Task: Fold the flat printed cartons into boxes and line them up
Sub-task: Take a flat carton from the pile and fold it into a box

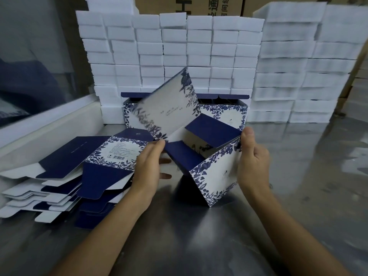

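Head view: half-folded carton (214, 172) held tilted above steel worktop (298, 176), navy flaps open, large printed panel raised and motion-blurred. Left hand (148, 168) curled on carton's near-left edge, thumb on top. Right hand (252, 160) gripping carton's right corner, thumb pressed on upper edge. Stack of flat cartons (59, 176) lying at left of worktop. Folded boxes (225, 112) standing behind held carton, in front of white foam blocks (179, 48).
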